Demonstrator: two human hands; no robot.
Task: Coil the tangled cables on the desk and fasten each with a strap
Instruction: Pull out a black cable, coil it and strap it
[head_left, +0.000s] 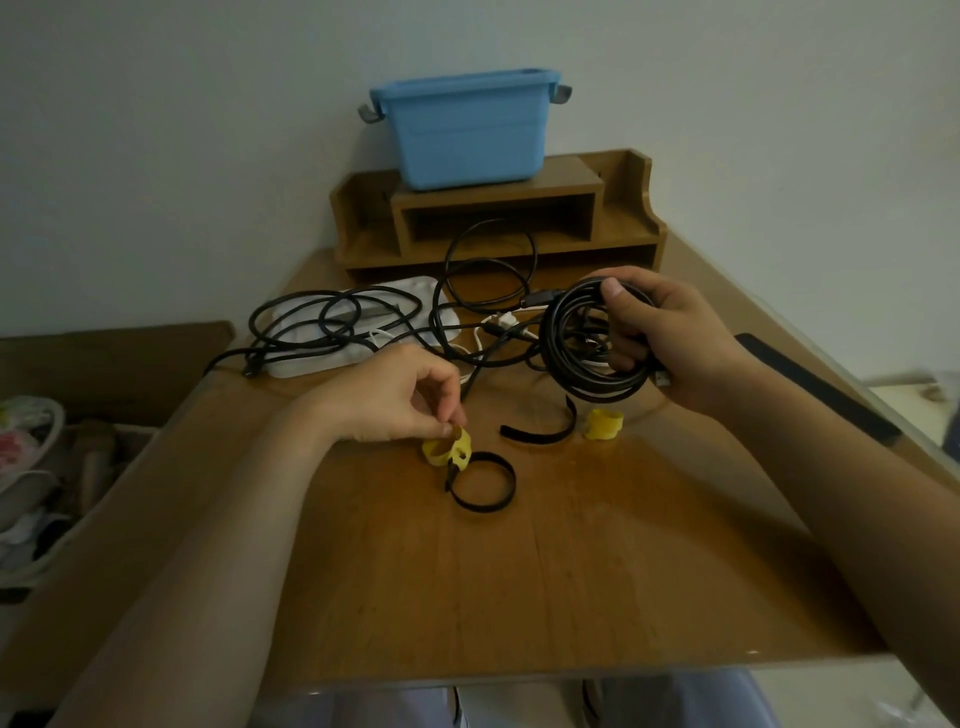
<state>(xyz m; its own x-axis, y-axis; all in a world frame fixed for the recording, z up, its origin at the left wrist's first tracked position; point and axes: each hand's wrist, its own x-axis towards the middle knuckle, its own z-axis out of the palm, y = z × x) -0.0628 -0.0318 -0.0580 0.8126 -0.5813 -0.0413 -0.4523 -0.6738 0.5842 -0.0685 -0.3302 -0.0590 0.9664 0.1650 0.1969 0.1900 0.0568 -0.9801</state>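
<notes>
Tangled cables (332, 340), wooden desk (597, 561), pale wall (156, 130)

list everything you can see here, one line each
desk: 1, brown wood, foreground
desk organiser: 1, brown wood, back of desk
storage bin: 1, blue, grey handles, atop organiser
tangled cables: several, black and white, mid-desk
flat white object: 1, white, under the tangle
coiled cable: 1, black, in right hand
yellow straps: 2, yellow, one at left fingertips, one near right wrist
black straps: 2, black, on desk near the yellow ones
dark flat object: 1, black, right desk edge
cardboard box: 1, brown, left of desk, holds clutter
left hand: pinches a yellow strap
right hand: grips the coiled cable
</notes>
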